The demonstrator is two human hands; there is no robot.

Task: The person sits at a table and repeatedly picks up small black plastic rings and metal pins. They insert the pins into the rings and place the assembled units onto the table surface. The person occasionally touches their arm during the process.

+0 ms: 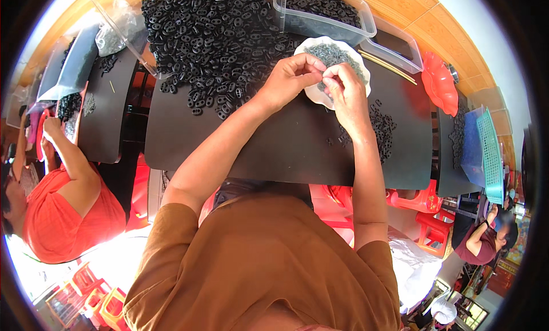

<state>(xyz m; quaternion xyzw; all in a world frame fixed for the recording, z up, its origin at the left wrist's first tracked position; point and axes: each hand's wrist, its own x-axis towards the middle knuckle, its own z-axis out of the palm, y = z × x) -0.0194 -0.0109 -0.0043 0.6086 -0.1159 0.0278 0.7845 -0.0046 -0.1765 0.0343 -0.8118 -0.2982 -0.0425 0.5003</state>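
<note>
Left hand (290, 78) and right hand (345, 86) meet fingertip to fingertip, pinching something too small to identify, over white scalloped plate (318, 94) of small grey metal pieces (333, 55) on black table mat (274, 142), beside heap of black plastic oval links (211, 39).

Black-topped table (274, 154), red plastic stools (426, 216), bright daylight, perhaps a tiled floor (400, 5).

bare black mat (274, 148) before the white plate (313, 94), black parts heap (217, 39) and clear tubs (320, 22) crowding behind
</note>
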